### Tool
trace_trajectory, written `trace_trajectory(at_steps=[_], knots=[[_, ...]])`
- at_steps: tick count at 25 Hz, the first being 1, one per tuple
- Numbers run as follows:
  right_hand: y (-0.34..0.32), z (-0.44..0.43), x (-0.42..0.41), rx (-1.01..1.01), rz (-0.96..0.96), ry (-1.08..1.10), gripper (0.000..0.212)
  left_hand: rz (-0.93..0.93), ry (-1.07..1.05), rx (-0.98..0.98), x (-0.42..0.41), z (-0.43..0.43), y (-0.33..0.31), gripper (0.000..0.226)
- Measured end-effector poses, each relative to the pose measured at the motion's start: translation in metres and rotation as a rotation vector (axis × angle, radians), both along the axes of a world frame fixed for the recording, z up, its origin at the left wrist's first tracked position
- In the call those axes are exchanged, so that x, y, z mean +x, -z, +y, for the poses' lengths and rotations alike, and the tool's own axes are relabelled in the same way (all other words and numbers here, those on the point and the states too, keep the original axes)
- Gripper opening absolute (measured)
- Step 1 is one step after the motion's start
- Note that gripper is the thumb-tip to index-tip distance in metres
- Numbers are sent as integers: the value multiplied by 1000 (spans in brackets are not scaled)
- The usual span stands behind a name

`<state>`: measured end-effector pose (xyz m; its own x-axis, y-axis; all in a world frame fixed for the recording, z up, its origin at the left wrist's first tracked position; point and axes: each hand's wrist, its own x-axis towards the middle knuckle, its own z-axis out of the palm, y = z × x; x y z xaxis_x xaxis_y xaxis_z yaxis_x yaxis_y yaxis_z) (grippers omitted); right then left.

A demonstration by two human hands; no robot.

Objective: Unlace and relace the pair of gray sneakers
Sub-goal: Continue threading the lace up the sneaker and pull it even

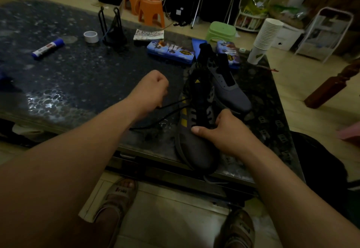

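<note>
Left hand (153,89), frame centre, held black lace (173,109) in curled fingers; lace ran to near gray sneaker (194,146), lower centre, at counter (78,76) edge. Right hand (222,130) gripped that sneaker, fingers curled over its top, thumb on side. Second sneaker (233,93) lay just behind, right of centre.

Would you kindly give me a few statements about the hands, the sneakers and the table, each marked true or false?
1. The left hand grips the black lace of the near sneaker. True.
2. The right hand hovers clear of that sneaker. False: it holds the sneaker's upper.
3. The far sneaker lies on the floor. False: it sits on the table, behind the near one.
4. A stack of paper cups sits near the table's far right corner. True.
5. The glue stick stands upright. False: it lies on its side.
</note>
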<state>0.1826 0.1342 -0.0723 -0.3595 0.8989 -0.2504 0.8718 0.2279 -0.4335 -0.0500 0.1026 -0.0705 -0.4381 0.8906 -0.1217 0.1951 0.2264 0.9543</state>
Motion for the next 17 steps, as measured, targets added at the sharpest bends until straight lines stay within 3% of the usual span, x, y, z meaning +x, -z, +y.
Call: trace_trajectory(at_steps=[2, 5, 7, 9, 10, 12, 13, 14, 15, 17], knots=[[3, 2, 1, -9, 25, 8, 84, 331, 185, -46, -5, -9, -5, 25], [5, 1, 0, -13, 44, 10, 84, 457, 384, -91, 2, -17, -7, 25], [6, 1, 1, -35, 55, 15, 84, 428, 269, -78, -2, -14, 1, 24], [8, 1, 3, -42, 60, 19, 84, 297, -18, -40, -11, -7, 12, 25], [9, 1, 4, -37, 62, 22, 84, 127, -171, -11, -15, -4, 15, 21], [9, 0, 4, -36, 67, 31, 84, -418, -346, 117, -14, 0, 12, 9], [8, 0, 4, -38, 67, 35, 84, -687, -341, 173, -9, 1, 10, 8], [8, 0, 3, -41, 66, 37, 83, -832, -295, 200, -3, 2, 7, 7], [7, 0, 3, -43, 63, 35, 83, -827, -216, 189, 3, 2, 5, 10], [7, 0, 3, -42, 60, 31, 82, -503, -11, 112, 14, 0, 7, 21]])
